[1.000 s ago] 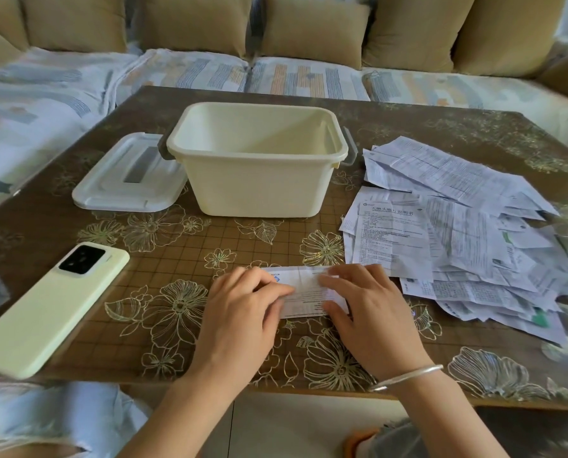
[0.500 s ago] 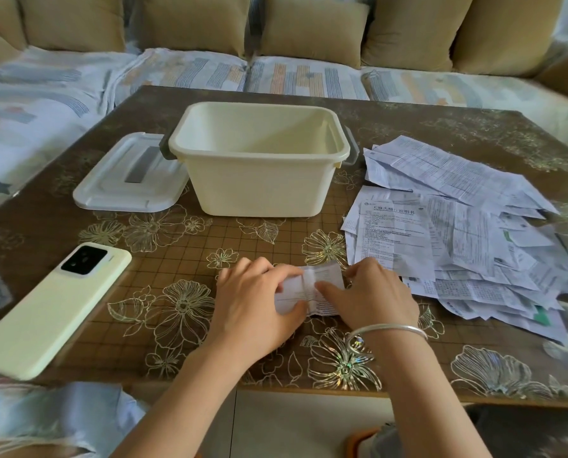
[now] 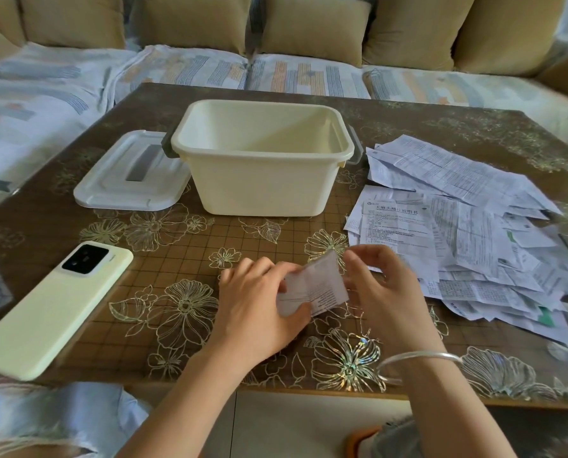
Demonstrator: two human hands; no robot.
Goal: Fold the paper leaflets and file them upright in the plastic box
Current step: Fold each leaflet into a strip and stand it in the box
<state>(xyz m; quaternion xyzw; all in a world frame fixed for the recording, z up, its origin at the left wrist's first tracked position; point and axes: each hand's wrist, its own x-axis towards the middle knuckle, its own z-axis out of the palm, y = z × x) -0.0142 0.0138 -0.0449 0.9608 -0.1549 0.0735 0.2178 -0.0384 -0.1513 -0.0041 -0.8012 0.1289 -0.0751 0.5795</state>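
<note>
A small folded paper leaflet (image 3: pixel 319 285) is held between both hands just above the table's near middle, its right half tilted upward. My left hand (image 3: pixel 259 305) grips its left part with curled fingers. My right hand (image 3: pixel 381 292), a silver bangle on its wrist, pinches the right edge. The cream plastic box (image 3: pixel 262 190) stands open beyond them, and nothing shows inside it. A loose heap of unfolded leaflets (image 3: pixel 467 233) lies to the right.
The box's white lid (image 3: pixel 123 180) lies flat left of the box. A pale green phone (image 3: pixel 51 305) rests at the near left of the brown flower-patterned table (image 3: pixel 183 246). A sofa with cushions (image 3: pixel 309 71) runs behind the table.
The leaflet lay flat under both hands; it has since been folded narrower and lifted off the table, its right half now raised.
</note>
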